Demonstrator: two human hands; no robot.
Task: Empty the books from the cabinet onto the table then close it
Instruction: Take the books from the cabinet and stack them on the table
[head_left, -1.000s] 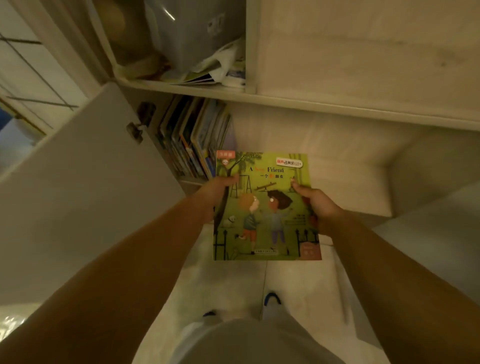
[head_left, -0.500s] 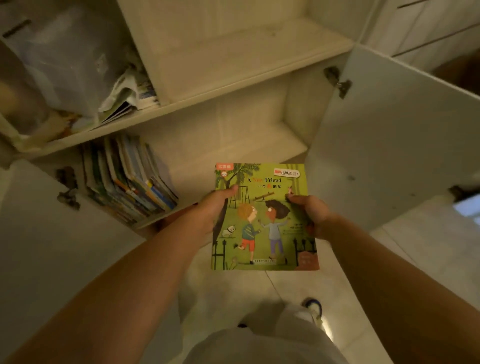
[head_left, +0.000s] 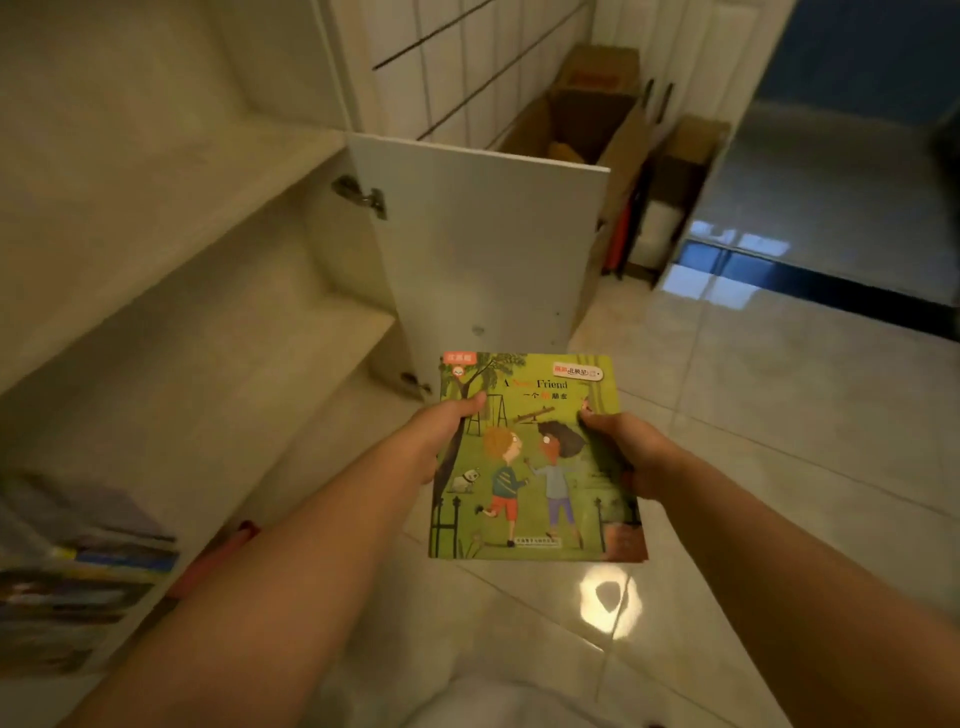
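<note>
Glossy pale tile floor (head_left: 779, 441) – bright lamp reflection (head_left: 610, 597) near bottom centre. White panelled wall (head_left: 467, 62) behind, open cardboard boxes (head_left: 587, 119) against it. Dark threshold strip (head_left: 831, 296) leads to a dim blue-walled room (head_left: 857, 52).

blurred books (head_left: 78, 582) cut off at left edge, fingers behind green book (head_left: 530, 457) hidden

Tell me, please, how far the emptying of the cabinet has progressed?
Done: nothing certain; no table shows. In hand: left hand and right hand hold the green picture book over the floor. Left: blurred colourful books remain on the lower shelf, and the white cabinet door stands open.
</note>
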